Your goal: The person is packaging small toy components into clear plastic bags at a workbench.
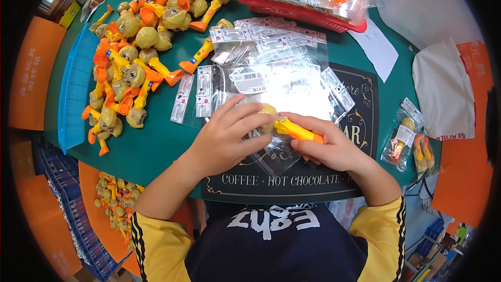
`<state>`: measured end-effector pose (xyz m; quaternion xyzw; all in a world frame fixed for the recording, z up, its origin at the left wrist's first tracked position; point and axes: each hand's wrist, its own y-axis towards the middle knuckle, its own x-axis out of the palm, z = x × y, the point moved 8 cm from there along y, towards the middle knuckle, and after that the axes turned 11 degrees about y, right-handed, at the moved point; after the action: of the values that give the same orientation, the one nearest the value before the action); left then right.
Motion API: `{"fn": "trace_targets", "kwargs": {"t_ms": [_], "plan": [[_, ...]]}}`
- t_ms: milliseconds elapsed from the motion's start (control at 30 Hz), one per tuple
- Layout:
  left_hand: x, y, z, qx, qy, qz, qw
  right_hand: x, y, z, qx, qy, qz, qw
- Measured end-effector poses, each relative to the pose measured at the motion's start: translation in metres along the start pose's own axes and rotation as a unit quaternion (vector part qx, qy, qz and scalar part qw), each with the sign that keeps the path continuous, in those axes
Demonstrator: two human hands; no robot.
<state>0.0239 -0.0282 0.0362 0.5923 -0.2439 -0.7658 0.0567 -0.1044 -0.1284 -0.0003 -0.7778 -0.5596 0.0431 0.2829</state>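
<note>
In my right hand (329,143) is a toy with a yellow-and-orange handle (298,131) and a round tan head (268,110); the fingers wrap the handle, which points to the right. My left hand (224,133) is at the head end, its fingers spread and stretched out against the head. Beneath both hands lies a clear plastic bag (276,162), whose edges are hard to make out. A loose pile of clear bags with printed header cards (271,42) spreads just beyond, and a white label (249,81) shows near my left fingertips.
A heap of similar toys (133,75) covers the left side, beside a blue basket (73,94). The red basket (308,14) at the back holds more bags. Bagged toys (399,143) lie at right. A black printed mat (282,190) covers part of the green table (172,169).
</note>
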Motion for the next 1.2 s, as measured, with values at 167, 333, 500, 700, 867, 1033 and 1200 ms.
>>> {"fn": "trace_targets", "kwargs": {"t_ms": [167, 333, 500, 700, 867, 1033, 1200], "plan": [[-0.003, 0.003, 0.008, 0.019, -0.024, 0.027, 0.999, 0.004, -0.009, -0.018, -0.161, -0.172, 0.104, 0.966], [-0.002, 0.005, 0.014, 0.016, -0.087, 0.064, 0.994, 0.023, -0.023, -0.039, -0.319, -0.44, 0.168, 0.823], [0.002, 0.001, 0.003, -0.035, -0.136, 0.054, 0.989, 0.001, -0.027, -0.045, -0.189, -0.274, 0.069, 0.94], [0.005, 0.003, 0.001, -0.032, -0.168, 0.04, 0.984, 0.01, -0.027, -0.032, -0.119, -0.209, 0.009, 0.971], [0.01, 0.002, 0.004, -0.011, -0.14, 0.023, 0.99, 0.01, -0.021, -0.025, -0.215, -0.286, 0.104, 0.928], [0.018, 0.001, 0.017, 0.041, -0.173, -0.02, 0.984, 0.012, -0.026, -0.037, -0.281, -0.45, 0.155, 0.833], [0.024, 0.002, 0.024, 0.055, -0.207, -0.061, 0.975, 0.024, -0.02, -0.049, -0.427, -0.501, 0.201, 0.726]]}}
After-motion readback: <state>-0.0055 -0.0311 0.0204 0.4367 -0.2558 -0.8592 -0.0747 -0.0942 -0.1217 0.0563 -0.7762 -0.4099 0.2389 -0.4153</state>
